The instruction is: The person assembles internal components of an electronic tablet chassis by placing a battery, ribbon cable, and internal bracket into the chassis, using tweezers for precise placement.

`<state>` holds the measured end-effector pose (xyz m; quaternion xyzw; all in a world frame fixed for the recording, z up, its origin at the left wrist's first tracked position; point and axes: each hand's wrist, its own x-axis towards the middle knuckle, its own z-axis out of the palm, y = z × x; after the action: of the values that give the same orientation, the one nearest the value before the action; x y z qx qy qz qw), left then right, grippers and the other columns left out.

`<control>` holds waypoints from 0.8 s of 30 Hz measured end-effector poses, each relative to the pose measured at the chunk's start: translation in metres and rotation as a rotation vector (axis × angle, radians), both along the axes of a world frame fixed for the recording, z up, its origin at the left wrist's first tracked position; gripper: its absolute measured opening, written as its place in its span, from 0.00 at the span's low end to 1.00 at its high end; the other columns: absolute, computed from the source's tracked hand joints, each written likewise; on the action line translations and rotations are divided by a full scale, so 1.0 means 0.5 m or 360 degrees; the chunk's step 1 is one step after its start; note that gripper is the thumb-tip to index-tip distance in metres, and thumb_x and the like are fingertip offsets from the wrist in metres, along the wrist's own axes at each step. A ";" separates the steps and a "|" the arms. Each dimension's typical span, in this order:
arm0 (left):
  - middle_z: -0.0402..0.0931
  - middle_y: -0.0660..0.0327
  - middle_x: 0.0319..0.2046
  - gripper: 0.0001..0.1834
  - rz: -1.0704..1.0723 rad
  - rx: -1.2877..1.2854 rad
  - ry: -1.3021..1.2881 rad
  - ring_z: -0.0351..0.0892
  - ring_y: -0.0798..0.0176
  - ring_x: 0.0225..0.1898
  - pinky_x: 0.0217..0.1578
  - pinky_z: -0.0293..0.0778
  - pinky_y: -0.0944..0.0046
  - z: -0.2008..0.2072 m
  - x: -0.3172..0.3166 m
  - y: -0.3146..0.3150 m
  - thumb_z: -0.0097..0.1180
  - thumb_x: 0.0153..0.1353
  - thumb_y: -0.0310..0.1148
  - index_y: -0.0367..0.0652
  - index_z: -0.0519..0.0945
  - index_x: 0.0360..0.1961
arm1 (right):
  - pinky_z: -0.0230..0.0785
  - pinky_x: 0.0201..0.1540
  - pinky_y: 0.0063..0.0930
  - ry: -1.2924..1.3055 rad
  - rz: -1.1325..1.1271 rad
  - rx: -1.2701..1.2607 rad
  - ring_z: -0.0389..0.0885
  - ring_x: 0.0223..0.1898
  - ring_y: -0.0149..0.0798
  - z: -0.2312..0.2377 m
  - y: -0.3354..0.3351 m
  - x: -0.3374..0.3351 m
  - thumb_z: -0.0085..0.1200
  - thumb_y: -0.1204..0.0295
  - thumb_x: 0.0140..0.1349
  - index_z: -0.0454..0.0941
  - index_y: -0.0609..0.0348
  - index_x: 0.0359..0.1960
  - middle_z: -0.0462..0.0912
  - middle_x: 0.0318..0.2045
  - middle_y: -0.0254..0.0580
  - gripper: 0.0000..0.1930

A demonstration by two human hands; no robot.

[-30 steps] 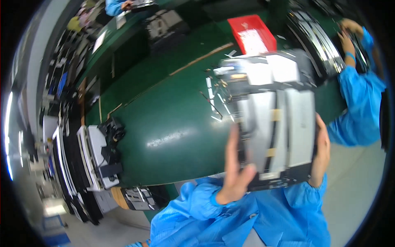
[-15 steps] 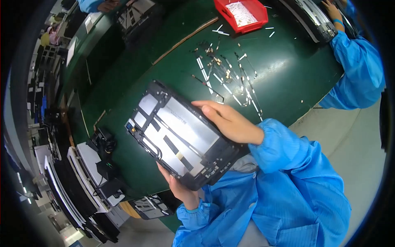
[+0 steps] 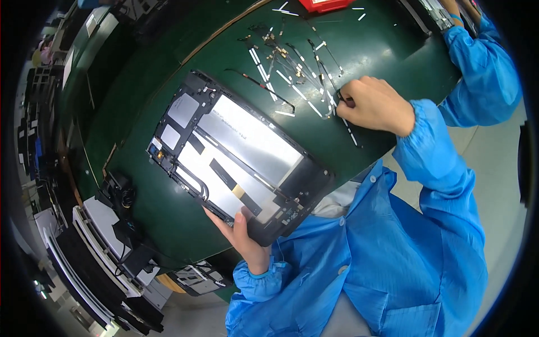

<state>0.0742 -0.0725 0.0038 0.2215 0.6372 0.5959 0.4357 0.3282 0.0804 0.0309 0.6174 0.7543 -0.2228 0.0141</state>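
Observation:
My left hand point(image 3: 242, 242) grips the lower left edge of a tablet with its inside exposed point(image 3: 255, 140), its thumb lying over the frame. The tablet is held tilted, showing silver plates, dark ribbon strips and a black frame. To the right of it, my right hand point(image 3: 375, 105) is closed over the table, fingertips curled in. A bit of something dark shows at those fingers, too small to make out. Next to that hand lies a loose heap of thin flex cables and white strips point(image 3: 297, 73), partly hidden by it.
A red bin point(image 3: 325, 4) is cut off at the top edge of the green table point(image 3: 163, 224). At the upper right, a co-worker's blue sleeve point(image 3: 485, 78) reaches toward a stack of panels. Black adapters point(image 3: 132, 247) and stacked panels point(image 3: 84, 269) stand at the left.
My right hand has let go of the tablet's right edge and moved right to the cables, closing its fingers. My left hand still holds the tablet. The whole view has shifted.

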 end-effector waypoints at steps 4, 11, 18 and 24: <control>0.61 0.51 0.59 0.42 -0.0005 0.0028 0.0019 0.69 0.56 0.57 0.57 0.69 0.63 -0.004 0.009 -0.003 0.50 0.60 0.42 0.45 0.44 0.70 | 0.71 0.33 0.45 -0.0134 0.0204 -0.0104 0.77 0.26 0.59 0.005 0.025 0.007 0.51 0.67 0.49 0.78 0.69 0.22 0.78 0.21 0.60 0.14; 0.50 0.49 0.66 0.36 0.0200 0.0511 0.0908 0.45 0.54 0.69 0.67 0.35 0.52 0.029 0.009 0.008 0.46 0.59 0.35 0.39 0.51 0.68 | 0.53 0.19 0.29 0.0888 0.0210 -0.0524 0.57 0.15 0.28 0.071 0.008 0.024 0.48 0.74 0.50 0.71 0.68 0.18 0.64 0.10 0.38 0.08; 0.76 0.62 0.20 0.14 -0.0980 0.0789 0.1455 0.75 0.60 0.20 0.24 0.67 0.68 0.124 0.018 -0.001 0.68 0.44 0.35 0.39 0.80 0.29 | 0.59 0.14 0.29 0.1439 0.0564 0.0248 0.69 0.12 0.41 0.153 -0.126 -0.136 0.55 0.79 0.43 0.73 0.62 0.17 0.71 0.12 0.41 0.04; 0.77 0.64 0.21 0.11 -0.0781 0.0701 0.1817 0.75 0.66 0.22 0.22 0.62 0.69 0.101 0.008 -0.018 0.68 0.40 0.32 0.41 0.81 0.25 | 0.57 0.13 0.27 0.1537 0.0498 0.0260 0.67 0.10 0.37 0.134 -0.136 -0.195 0.55 0.81 0.43 0.73 0.64 0.18 0.69 0.11 0.40 0.03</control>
<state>0.0783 -0.0814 0.0544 0.7255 0.5623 0.3847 0.0970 0.2309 0.0125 0.0978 0.3230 0.7730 -0.4181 -0.3512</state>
